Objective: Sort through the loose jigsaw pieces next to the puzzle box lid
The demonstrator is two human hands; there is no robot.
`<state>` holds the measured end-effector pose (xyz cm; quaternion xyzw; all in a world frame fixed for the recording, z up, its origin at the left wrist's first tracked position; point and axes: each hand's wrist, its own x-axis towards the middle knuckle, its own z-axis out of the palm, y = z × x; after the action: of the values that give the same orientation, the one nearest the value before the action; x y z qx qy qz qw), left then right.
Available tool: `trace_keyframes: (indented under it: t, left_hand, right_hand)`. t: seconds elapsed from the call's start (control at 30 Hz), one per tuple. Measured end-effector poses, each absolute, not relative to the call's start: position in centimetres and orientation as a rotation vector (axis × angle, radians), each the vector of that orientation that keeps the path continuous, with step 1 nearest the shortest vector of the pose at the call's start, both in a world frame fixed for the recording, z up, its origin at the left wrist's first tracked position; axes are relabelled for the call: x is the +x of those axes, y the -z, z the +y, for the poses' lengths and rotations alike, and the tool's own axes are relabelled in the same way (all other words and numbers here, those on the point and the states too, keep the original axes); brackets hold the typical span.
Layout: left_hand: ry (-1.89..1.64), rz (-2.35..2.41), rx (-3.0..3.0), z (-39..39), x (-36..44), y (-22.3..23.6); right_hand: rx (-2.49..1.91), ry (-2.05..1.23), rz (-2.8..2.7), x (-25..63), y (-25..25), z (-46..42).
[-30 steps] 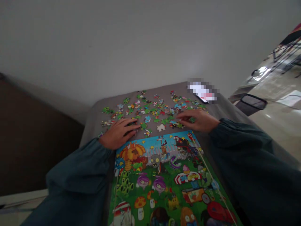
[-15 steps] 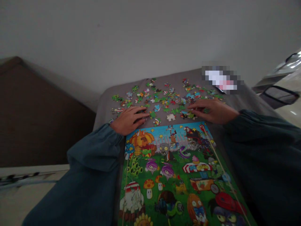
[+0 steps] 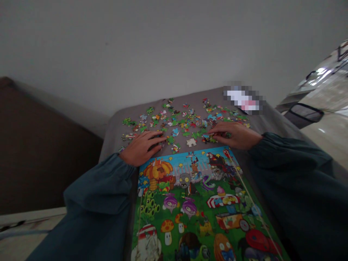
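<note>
The printed puzzle picture (image 3: 195, 203), a flat, smooth rectangle with a green-and-blue cartoon scene, is laid at the near centre, on a soft grey cloth cover (image 3: 116, 136). Dark teal sleeves (image 3: 95, 192) with gathered cuffs enter from the near left and near right. The left hand (image 3: 143, 148) is placed palm down at the picture's far-left corner, with the fingers spread slightly and extended over the pieces; any grip is hidden. The right hand (image 3: 235, 135) is placed just beyond the picture's far edge, with the fingers drawn together over a small cluster of pieces; whether a piece is pinched cannot be told. The thin, interlocking cardboard puzzle pieces (image 3: 179, 123) are scattered loosely across the cloth, beyond and between the hands. A pale piece (image 3: 191, 142) lies face down between the hands. A pixelated object (image 3: 243, 99) lies at the far right of the cloth, and a smooth white wall (image 3: 136, 47) rises beyond.
</note>
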<state>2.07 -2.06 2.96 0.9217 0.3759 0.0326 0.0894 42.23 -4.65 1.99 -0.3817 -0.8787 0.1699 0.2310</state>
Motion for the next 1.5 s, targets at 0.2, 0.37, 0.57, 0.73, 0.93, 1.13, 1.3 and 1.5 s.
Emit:
trace_keyframes:
  t: [0.2, 0.37, 0.57, 0.73, 0.93, 1.13, 1.3, 1.5]
  left_hand:
    - [-0.367, 1.492, 2.707, -1.3, 0.4, -4.2]
    - [-0.432, 1.818, 2.591, -1.0, -1.5, -6.0]
    - [-0.37, 1.885, 2.555, -1.2, -2.3, -6.9]
    - [-0.224, 1.904, 2.553, -0.7, -4.0, -6.8]
    - [-0.029, 1.787, 2.563, -0.3, -5.2, -6.6]
    - [0.079, 1.563, 2.532, -0.1, -4.7, -5.4]
    - [0.046, 1.477, 2.492, 0.0, -4.7, -4.9]
    - [0.014, 1.415, 2.48, 0.1, -4.5, -4.5]
  right_hand:
    - [-1.109, -0.464, -2.413, 42.2, -2.1, -4.5]
    - [-1.189, -0.36, -2.39, 42.1, -2.0, -4.5]
    - [-1.229, -0.261, -2.363, 42.0, -1.7, -4.5]
    - [-1.207, -0.253, -2.355, 42.0, -1.4, -4.3]
    - [-1.187, -0.303, -2.368, 42.1, -1.2, -4.2]
    - [-1.185, -0.339, -2.364, 42.1, -1.2, -4.2]
    - [-1.273, -0.304, -2.383, 42.2, -1.1, -4.2]
    - [-1.393, -0.3, -2.411, 41.8, -1.5, -4.4]
